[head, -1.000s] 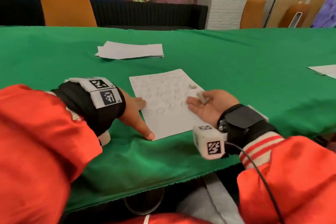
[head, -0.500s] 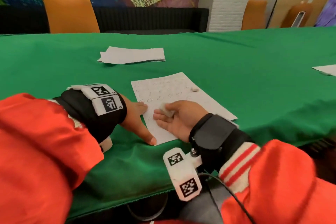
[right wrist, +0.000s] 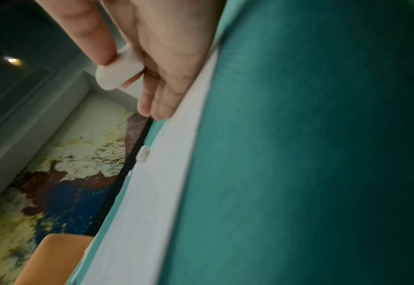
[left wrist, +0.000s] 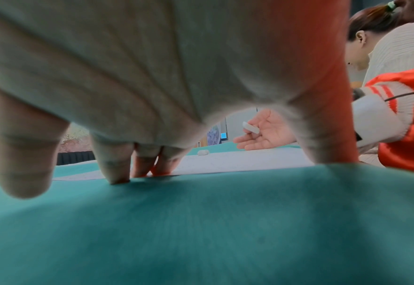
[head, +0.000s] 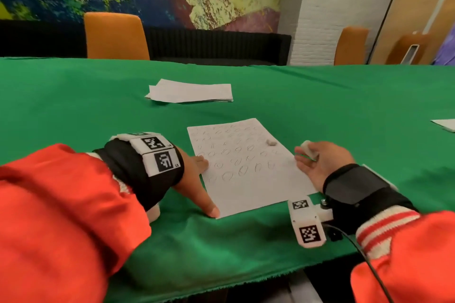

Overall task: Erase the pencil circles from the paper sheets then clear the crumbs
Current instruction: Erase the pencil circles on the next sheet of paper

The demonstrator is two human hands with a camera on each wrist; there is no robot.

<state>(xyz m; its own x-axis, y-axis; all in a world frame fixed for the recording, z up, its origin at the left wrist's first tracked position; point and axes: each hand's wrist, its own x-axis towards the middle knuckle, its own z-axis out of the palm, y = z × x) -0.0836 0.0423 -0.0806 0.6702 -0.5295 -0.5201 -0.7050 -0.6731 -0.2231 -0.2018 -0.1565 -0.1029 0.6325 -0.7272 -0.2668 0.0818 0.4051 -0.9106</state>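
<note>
While the left hand (head: 194, 179) presses flat, fingers spread, on the circle-covered paper sheet (head: 248, 167) to anchor it, the right hand (head: 320, 165) at its right edge pinches a white eraser (head: 309, 150), seemingly readying a stroke

Worktop (head: 320, 106) under green cloth, spans whole frame width. Center: one paper sheet (head: 246, 192) with pencil circles, lying flat. Small white lump (head: 271, 142) sits on the sheet's right part. Upper center: stack of white sheets (head: 190, 92). Right edge, mid-height: another white sheet (head: 446, 125), cut off by the frame.
</note>
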